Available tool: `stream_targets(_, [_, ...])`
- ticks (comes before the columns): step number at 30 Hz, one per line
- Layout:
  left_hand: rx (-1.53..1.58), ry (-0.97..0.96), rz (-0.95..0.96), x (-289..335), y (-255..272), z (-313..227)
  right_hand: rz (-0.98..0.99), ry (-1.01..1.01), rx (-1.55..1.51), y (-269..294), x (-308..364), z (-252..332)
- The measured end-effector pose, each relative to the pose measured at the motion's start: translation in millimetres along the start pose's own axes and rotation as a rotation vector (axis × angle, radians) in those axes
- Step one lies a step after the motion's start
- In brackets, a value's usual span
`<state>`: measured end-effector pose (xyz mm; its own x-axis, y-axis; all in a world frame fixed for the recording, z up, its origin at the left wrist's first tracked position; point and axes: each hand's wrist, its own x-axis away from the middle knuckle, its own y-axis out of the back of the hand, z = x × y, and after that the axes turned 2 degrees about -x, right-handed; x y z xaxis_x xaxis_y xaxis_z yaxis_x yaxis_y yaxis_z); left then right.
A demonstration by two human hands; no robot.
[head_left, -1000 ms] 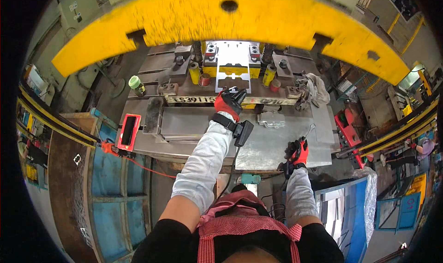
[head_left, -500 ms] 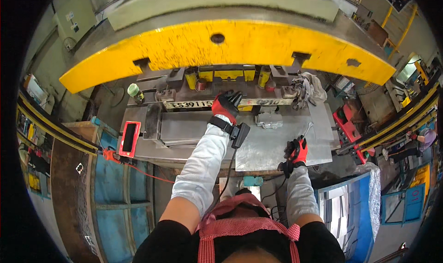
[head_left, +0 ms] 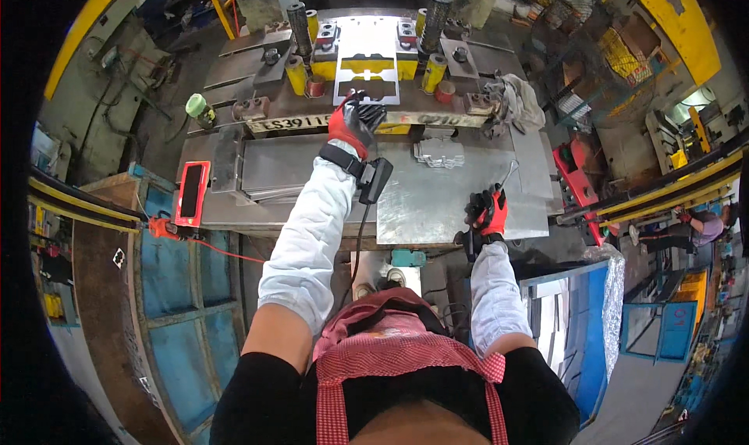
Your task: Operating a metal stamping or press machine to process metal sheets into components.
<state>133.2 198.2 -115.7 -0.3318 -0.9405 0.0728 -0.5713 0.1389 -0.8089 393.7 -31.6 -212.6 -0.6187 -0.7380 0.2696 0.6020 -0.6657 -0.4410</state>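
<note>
My left hand [head_left: 357,125], in a red glove with black palm and fingers, is at the front edge of the press die. Its fingers are apart and overlap the near edge of a bright metal sheet with cut-outs [head_left: 340,82]; whether they touch it I cannot tell. My right hand [head_left: 488,211], gloved alike, is closed round a thin metal rod-like tool [head_left: 510,172] whose tip points away from me. Below that tool lies a flat metal sheet [head_left: 421,203] on the worktable. A small stack of silvery cut parts [head_left: 438,153] rests at the sheet's far side.
Yellow guide posts [head_left: 296,75] and dark springs [head_left: 299,27] flank the die. Stacked metal plates [head_left: 285,164] lie left of centre. A red-framed phone [head_left: 192,194], a green-capped bottle [head_left: 200,111] and a grey rag [head_left: 521,101] are around. Blue bins [head_left: 593,328] stand below the table.
The yellow press beam has moved up out of the middle of the view, baring the die and the cut-out sheet. My view has shifted; both hands stay near their places.
</note>
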Motion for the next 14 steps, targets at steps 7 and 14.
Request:
stream_targets(7, [0.049, 0.009, -0.05, 45, -19, -15, 0.406, 0.253, 0.22, -79, 5, 50])
stream_targets(14, [0.033, 0.031, -0.154, 65, 20, -6, 0.85, -0.126, 0.194, -253, -52, 89])
